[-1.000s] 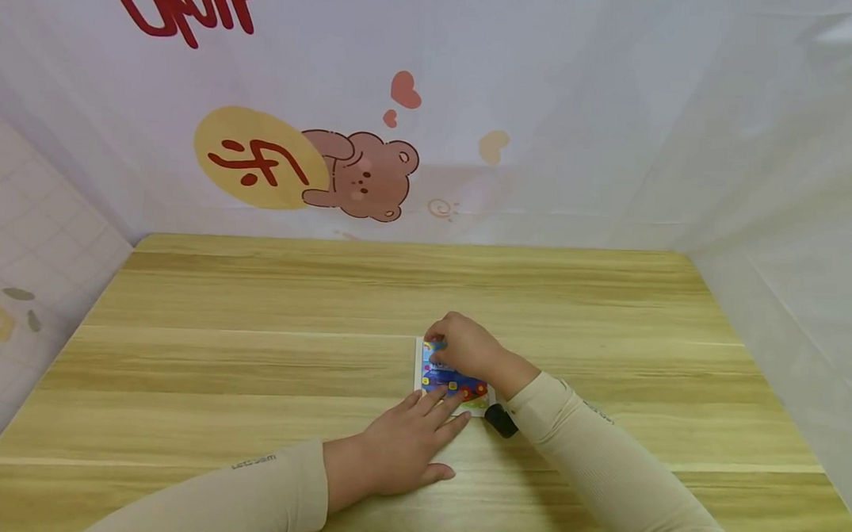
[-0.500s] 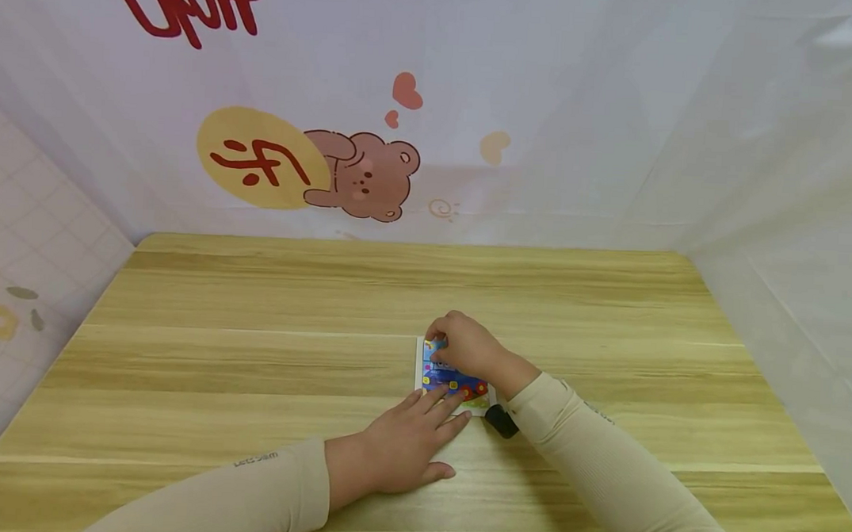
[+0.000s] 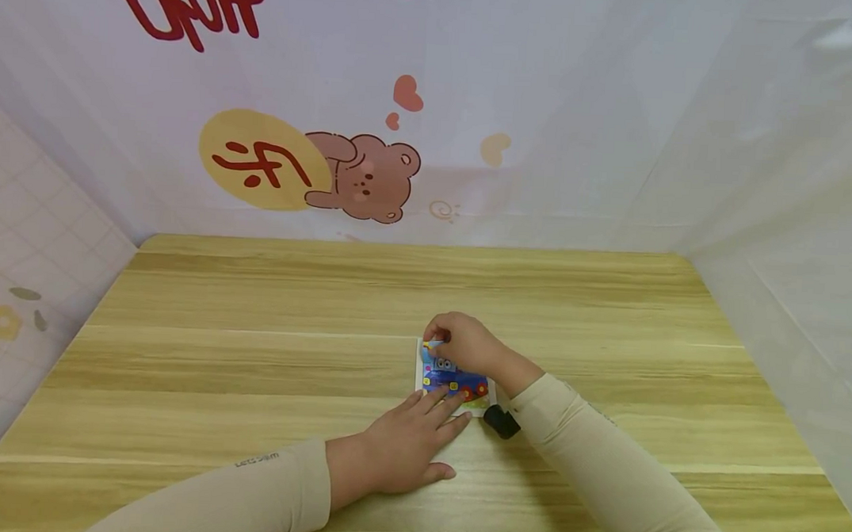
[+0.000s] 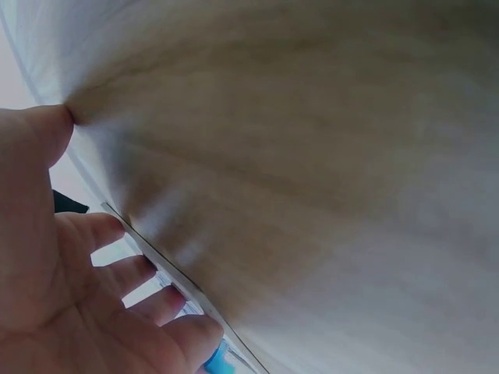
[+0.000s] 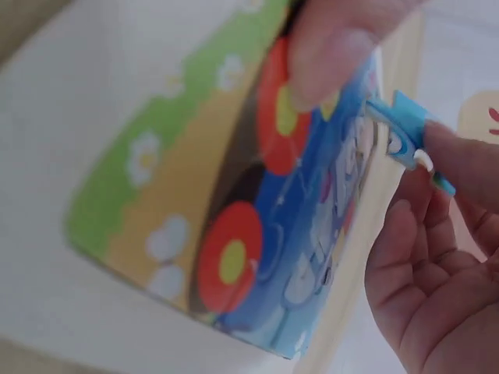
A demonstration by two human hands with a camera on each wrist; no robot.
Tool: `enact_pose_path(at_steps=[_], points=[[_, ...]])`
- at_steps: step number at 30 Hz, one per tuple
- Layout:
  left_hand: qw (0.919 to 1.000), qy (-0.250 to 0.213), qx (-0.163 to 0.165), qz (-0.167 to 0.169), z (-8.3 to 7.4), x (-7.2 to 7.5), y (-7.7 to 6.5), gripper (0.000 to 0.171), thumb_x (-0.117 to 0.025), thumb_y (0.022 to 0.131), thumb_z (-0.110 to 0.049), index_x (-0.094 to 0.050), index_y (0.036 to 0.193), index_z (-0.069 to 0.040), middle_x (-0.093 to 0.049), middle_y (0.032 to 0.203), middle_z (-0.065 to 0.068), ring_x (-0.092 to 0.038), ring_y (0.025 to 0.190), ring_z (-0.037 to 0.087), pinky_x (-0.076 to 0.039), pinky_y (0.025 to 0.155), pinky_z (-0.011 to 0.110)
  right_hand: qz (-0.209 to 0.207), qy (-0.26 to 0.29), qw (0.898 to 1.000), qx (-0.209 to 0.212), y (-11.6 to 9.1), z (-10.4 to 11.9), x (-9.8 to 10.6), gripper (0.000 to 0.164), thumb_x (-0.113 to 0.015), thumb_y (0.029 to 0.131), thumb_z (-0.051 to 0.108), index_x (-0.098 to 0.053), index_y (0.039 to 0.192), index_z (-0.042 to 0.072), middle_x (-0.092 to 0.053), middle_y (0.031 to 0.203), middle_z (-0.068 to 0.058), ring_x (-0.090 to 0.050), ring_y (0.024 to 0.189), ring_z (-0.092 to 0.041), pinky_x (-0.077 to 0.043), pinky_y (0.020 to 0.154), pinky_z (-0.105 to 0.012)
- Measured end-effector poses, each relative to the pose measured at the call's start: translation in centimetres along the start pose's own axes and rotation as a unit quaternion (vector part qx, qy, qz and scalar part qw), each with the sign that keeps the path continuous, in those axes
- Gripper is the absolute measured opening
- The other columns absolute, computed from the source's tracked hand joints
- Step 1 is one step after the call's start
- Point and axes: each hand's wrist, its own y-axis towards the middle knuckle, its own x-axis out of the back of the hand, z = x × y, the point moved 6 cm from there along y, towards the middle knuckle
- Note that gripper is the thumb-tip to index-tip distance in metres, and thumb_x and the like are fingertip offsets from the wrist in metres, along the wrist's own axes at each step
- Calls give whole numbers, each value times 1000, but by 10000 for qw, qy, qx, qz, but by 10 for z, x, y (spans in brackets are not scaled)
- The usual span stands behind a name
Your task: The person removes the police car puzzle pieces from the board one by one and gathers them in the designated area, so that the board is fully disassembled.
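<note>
A small picture puzzle lies in a pale tray, showing a blue vehicle with eyes and red wheels. My left hand rests flat with spread fingers, fingertips on the puzzle's near edge. At the far left corner my right hand pinches a light blue puzzle piece between thumb and fingers. In the right wrist view that piece stands tilted up at the edge of the picture. The left wrist view shows my left fingers reaching over the tray's rim.
A wooden table carries the puzzle. Beside the puzzle, beneath my right wrist, is a small black object. A white cloth wall with a printed bear stands behind, with more cloth at both sides.
My right fingers have tilted the corner piece up, and more of the vehicle's eyes shows. My left hand stays in place on the puzzle's near edge.
</note>
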Motion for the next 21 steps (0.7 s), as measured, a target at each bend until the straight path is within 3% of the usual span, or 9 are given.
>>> enact_pose_path(at_steps=[9, 21], points=[[10000, -58, 23, -10, 0, 1, 0, 67, -43, 96, -57, -36, 150, -18, -28, 157, 6, -26, 144, 26, -32, 111, 42, -211, 994, 9948, 44, -2, -14, 20, 11, -65, 90, 3, -65, 101, 2, -54, 86, -4, -49, 78, -17, -45, 69, -27], [9997, -216, 88, 64, 0, 0, 0, 67, -43, 97, -56, -34, 151, -19, -25, 158, 5, -24, 145, 26, -31, 112, 42, -469, 1284, 9900, -348, -14, -43, 46, 15, -66, 90, 6, -65, 103, -1, -55, 89, -4, -49, 84, -19, -45, 72, -28]])
